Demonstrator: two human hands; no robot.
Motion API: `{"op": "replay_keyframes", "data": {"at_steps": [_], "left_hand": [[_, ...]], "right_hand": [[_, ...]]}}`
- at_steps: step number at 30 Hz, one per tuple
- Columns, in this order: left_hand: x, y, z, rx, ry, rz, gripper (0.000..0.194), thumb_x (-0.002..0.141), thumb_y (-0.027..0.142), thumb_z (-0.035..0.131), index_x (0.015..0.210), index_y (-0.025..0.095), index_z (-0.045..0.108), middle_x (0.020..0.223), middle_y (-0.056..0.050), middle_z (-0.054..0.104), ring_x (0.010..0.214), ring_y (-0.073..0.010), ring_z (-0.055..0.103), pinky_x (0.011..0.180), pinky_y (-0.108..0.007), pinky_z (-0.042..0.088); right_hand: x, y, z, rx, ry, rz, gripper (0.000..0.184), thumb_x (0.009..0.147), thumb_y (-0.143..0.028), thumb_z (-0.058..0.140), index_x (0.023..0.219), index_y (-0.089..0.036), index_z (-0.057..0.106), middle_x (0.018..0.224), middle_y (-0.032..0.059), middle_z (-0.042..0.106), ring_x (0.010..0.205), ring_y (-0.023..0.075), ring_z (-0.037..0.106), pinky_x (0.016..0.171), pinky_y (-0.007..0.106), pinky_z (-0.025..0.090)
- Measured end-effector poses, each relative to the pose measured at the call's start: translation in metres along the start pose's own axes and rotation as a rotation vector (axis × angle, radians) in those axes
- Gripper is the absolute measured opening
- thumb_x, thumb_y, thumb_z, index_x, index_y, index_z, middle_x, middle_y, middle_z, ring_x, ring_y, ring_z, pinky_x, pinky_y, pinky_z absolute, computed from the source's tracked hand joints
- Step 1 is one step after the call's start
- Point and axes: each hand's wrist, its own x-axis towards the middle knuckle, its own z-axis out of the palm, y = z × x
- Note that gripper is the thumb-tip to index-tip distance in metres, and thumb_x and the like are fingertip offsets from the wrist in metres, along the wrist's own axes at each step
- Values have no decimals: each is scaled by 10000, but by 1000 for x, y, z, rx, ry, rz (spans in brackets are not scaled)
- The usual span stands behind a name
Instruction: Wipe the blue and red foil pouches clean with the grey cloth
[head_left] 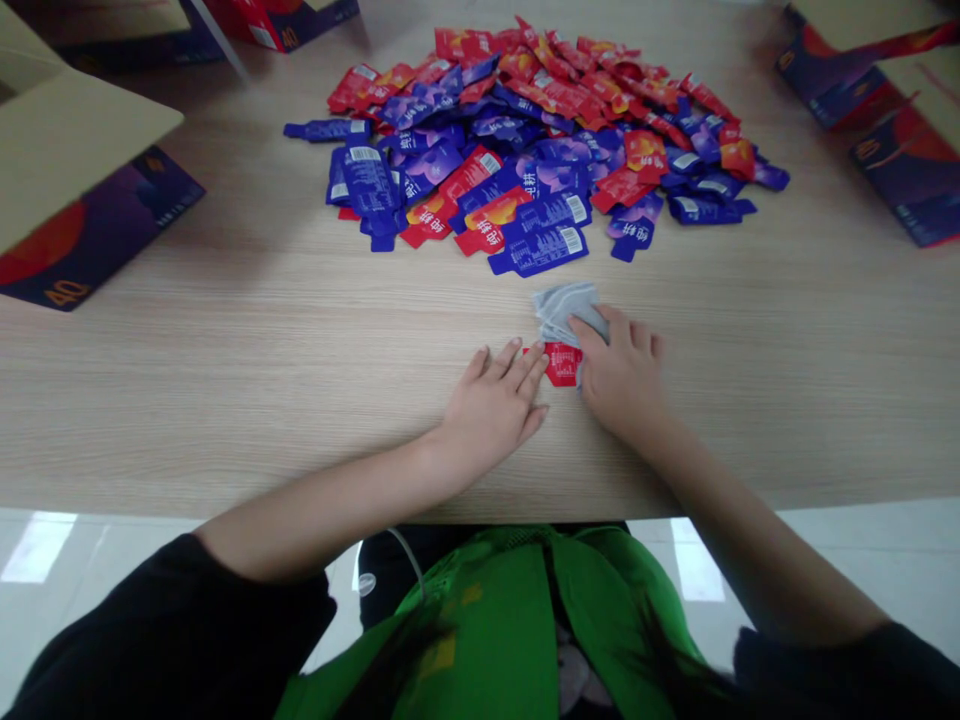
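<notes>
My right hand (624,375) is closed around a folded grey cloth (568,308), which is pressed over a red sachet (562,365) on the table. The lower part of that sachet shows, with white print on it; its upper part is covered by the cloth. My left hand (496,408) lies flat with its fingers out, the fingertips touching the sachet's left edge. Just beyond both hands lies a heap of red and blue sachets (540,150), several of them with barcodes facing up. A blue sachet (547,250) is the closest of the heap to the cloth.
An open dark blue carton (105,225) marked 40 stands at the left. More cartons stand at the back left, among them a red one (277,22). At the right are further open cartons (911,175). The wooden table's (225,430) front edge runs close to my body.
</notes>
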Motion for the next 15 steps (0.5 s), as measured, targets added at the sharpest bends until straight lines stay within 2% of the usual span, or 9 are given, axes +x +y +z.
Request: {"op": "replay_keyframes", "data": {"at_steps": [5, 9, 12, 15], "left_hand": [[1, 1, 0, 27, -35, -11, 612, 1071, 390, 388, 1616, 121, 325, 1688, -93, 265, 1555, -319, 284, 1219, -559, 323], [1, 1, 1, 27, -34, -13, 636, 1069, 414, 384, 1623, 111, 302, 1693, -91, 254, 1560, -318, 271, 1223, -564, 313], [0, 1, 2, 27, -21, -16, 637, 1070, 426, 380, 1622, 118, 305, 1693, -91, 260, 1558, -318, 275, 1220, -562, 314], [0, 1, 4, 25, 14, -14, 631, 1070, 427, 375, 1617, 118, 321, 1694, -96, 259, 1559, -324, 272, 1217, -563, 312]], "right_hand": [[-19, 40, 1, -36, -22, 162, 534, 962, -234, 400, 1477, -199, 537, 1461, 198, 496, 1129, 362, 514, 856, 491, 433], [-19, 62, -3, 27, -67, 185, 548, 942, -220, 399, 1471, -198, 540, 1416, 203, 500, 1118, 359, 516, 863, 504, 447], [-10, 55, -15, 114, -2, 164, 533, 929, -180, 394, 1432, -202, 569, 1352, 180, 523, 1124, 333, 517, 891, 482, 446], [0, 22, -23, 173, 82, 109, 542, 954, -181, 378, 1476, -193, 522, 1410, 186, 484, 1156, 323, 495, 928, 475, 420]]}}
